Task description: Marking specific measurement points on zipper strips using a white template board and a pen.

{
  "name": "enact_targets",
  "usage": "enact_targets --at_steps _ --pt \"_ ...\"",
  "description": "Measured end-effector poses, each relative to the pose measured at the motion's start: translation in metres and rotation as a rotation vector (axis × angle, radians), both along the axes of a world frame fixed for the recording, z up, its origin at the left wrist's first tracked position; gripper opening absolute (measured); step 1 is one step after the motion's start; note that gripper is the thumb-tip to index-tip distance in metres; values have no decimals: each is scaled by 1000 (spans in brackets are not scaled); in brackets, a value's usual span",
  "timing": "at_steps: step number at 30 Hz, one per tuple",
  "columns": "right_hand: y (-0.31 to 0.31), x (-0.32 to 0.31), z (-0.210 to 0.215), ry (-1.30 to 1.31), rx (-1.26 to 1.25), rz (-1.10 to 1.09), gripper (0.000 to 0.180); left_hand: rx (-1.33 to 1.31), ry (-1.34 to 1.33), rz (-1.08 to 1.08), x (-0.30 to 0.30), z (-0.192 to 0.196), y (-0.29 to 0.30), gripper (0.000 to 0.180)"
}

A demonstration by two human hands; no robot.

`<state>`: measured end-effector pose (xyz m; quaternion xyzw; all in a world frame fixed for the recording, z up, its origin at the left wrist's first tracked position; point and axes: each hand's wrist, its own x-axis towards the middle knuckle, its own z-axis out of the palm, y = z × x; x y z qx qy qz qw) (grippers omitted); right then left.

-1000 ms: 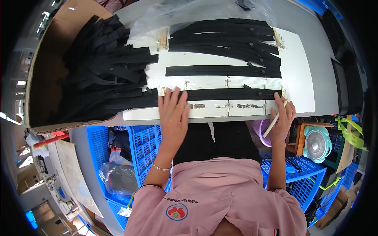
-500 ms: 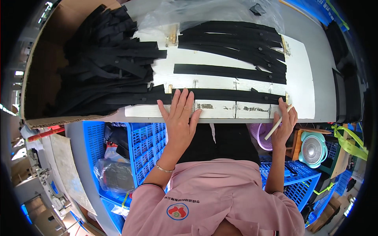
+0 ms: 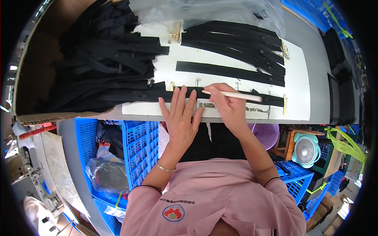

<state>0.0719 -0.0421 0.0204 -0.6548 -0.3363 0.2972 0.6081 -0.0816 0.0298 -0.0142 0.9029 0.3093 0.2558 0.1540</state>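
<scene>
Left hand (image 3: 182, 116) lies flat and open, fingers spread, pressing on the near black strap (image 3: 232, 95) where it runs along the front edge of the white board (image 3: 303, 82). Farther left, a heap of loose black straps (image 3: 102, 67) spills across a cardboard sheet (image 3: 37, 63). Just right of the flat hand, the right hand (image 3: 226, 104) is closed around a white pencil (image 3: 232, 94), held level over the same strap, its tip pointing right. Beyond, a single strap (image 3: 228, 72) and a fanned bundle of straps (image 3: 240, 43) lie on the board, under clear plastic wrap (image 3: 208, 11).
</scene>
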Motion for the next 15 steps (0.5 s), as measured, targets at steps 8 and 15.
enact_targets --at_steps 8,15 --pt "18 -7 -18 -199 -40 -11 25 -51 -32 17 -2 -4 2 53" --pt "20 -9 -20 -272 -58 -15 24 -42 -60 9 -1 -5 3 54"
